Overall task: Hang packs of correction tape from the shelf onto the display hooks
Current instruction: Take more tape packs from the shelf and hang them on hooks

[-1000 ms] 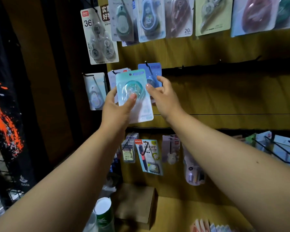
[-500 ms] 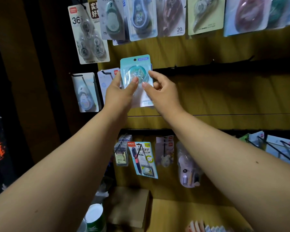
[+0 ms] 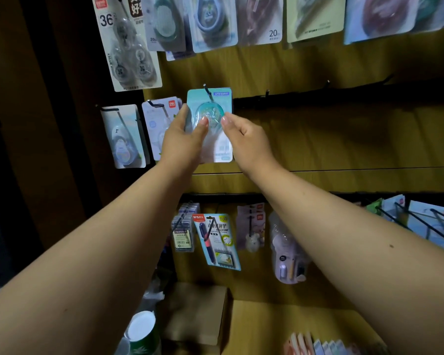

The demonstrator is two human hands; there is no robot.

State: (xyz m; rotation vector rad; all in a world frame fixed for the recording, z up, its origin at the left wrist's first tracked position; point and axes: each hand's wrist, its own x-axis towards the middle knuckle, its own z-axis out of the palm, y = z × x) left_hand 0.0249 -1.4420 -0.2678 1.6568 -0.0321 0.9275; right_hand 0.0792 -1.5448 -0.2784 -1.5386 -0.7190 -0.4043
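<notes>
A teal correction tape pack (image 3: 210, 103) with a round clear blister hangs against the wooden display wall, and a black display hook (image 3: 207, 90) passes through its top. My left hand (image 3: 182, 139) grips the pack's left edge, thumb on the blister. My right hand (image 3: 244, 139) pinches its right edge with thumb and fingers. Two more packs (image 3: 124, 135) (image 3: 157, 124) hang on hooks just to the left. A row of correction tape packs (image 3: 210, 21) hangs above.
Bare black hooks (image 3: 327, 83) stick out along the rail to the right. Below hang pen packs (image 3: 215, 242) and other stationery. A cardboard box (image 3: 198, 311) and a green cup (image 3: 142, 331) sit on the shelf at the bottom, with several packs (image 3: 326, 345) at lower right.
Both hands raised the teal pack from in front of the blue pack up to the hook. The hook now shows through the pack's top hole.
</notes>
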